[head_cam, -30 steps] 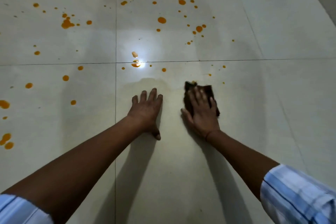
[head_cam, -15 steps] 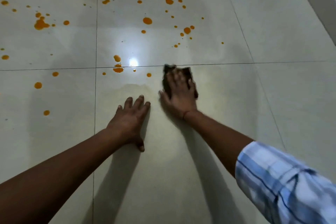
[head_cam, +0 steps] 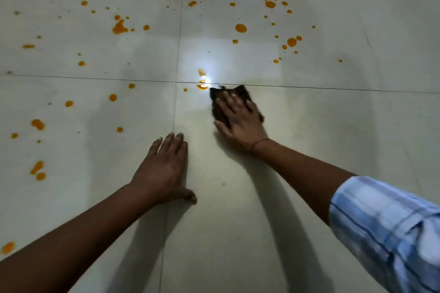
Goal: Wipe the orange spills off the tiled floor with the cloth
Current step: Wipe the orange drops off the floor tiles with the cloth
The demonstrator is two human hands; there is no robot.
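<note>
Under the right hand (head_cam: 240,121): a dark cloth (head_cam: 215,97) lies flat on the tiled floor (head_cam: 333,126), its far edge touching the grout line (head_cam: 333,89) that runs across the view.
Right hand: palm down, fingers straight and slightly spread, pressing the cloth to the tile; a thin band (head_cam: 259,144) circles the wrist.
Nearest spill: an orange puddle (head_cam: 202,85) sits on that grout line just left of the cloth's far corner, partly washed out by a bright glare (head_cam: 207,79).
Left hand (head_cam: 164,169): flat on the floor, fingers straight and close together, thumb out to the side, holding nothing; it lies nearer the person than the cloth and apart from it.
Orange spills (head_cam: 240,28): drops and blotches are scattered over the far tiles and the tiles to the left, with a ragged blotch (head_cam: 119,27) at far left.
Sleeve (head_cam: 385,233): light blue, checked, pushed up the right forearm at the lower right corner.
</note>
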